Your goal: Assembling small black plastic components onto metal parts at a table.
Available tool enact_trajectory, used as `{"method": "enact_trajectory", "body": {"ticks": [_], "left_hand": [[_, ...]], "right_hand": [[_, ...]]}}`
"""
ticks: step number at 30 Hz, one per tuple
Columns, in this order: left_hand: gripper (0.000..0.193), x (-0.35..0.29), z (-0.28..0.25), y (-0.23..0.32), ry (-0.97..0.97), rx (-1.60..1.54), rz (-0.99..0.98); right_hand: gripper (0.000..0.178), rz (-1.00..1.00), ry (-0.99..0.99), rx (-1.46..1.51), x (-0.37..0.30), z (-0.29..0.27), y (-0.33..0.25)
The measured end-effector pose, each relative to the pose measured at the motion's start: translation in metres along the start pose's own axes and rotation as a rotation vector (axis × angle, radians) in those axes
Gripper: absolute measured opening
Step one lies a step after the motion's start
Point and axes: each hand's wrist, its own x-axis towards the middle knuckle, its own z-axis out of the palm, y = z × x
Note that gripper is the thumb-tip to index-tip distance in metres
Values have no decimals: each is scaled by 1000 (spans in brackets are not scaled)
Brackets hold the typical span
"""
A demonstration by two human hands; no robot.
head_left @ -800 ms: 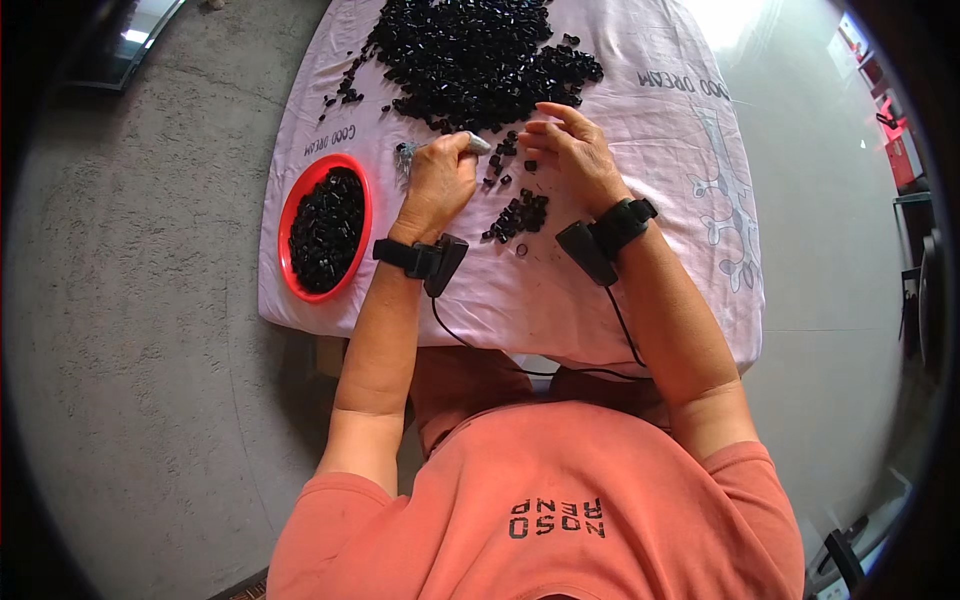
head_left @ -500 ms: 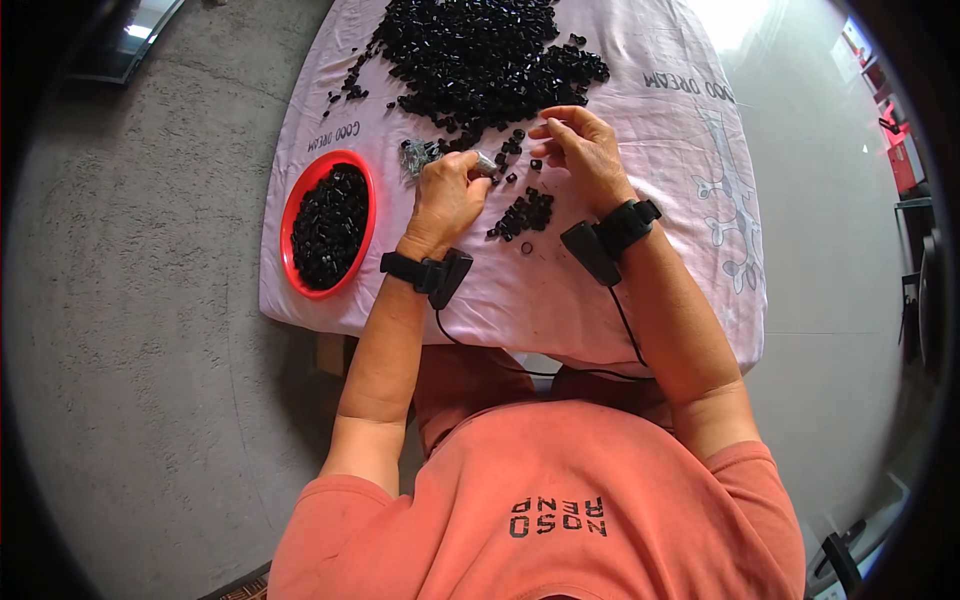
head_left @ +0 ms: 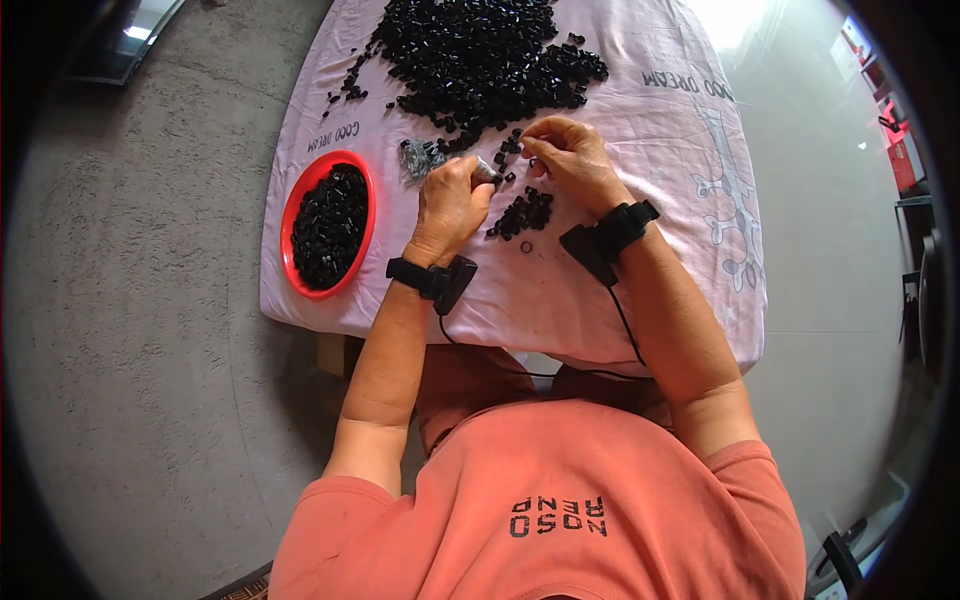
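Observation:
My left hand [head_left: 450,203] is closed, palm down. A small silvery-grey piece [head_left: 484,170] sticks out between its thumb and fingers, with a small black part at its tip. Just right of it, my right hand [head_left: 575,163] has thumb and forefinger pinched together; whatever lies between them is too small to make out. Beneath and between the hands are a few loose black parts [head_left: 508,147]. Nearer to me lies a small cluster of similar black parts [head_left: 524,211]. A little heap of clear-grey small pieces [head_left: 422,158] lies beyond the left hand, beside its knuckles.
A large pile of small black parts [head_left: 470,60] covers the far part of the pink cloth-covered table [head_left: 660,290]. At the left stands a red oval basin [head_left: 371,215] filled with black parts. One small dark ring [head_left: 526,247] lies near the cluster. Cables hang from both wrist straps.
My right hand has come slightly down and left, closer to the left hand, and its fingers have drawn together. The left hand has shifted only slightly.

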Motion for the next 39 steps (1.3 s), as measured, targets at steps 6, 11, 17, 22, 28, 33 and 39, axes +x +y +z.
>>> {"method": "enact_trajectory", "body": {"ticks": [6, 11, 17, 22, 28, 33, 39], "left_hand": [[15, 1, 1, 5, -21, -85, -51], [15, 3, 6, 0, -3, -57, -67], [11, 2, -1, 5, 80, -105, -9], [10, 12, -15, 22, -23, -231, -38], [10, 17, -14, 29, 5, -498, -106], [13, 19, -35, 5, 83, -235, -184], [15, 10, -15, -10, 123, -137, -79]], "right_hand": [[12, 13, 15, -52, -3, 2, -5], [12, 13, -18, -79, -3, 2, -7], [13, 30, -70, -158, -8, 6, -12], [15, -1, -183, -35, -8, 2, -17], [15, 24, -141, 212, -6, -4, -12], [13, 37, -73, 251, -5, -1, -13], [14, 58, -73, 212, -1, 0, -4]]}}
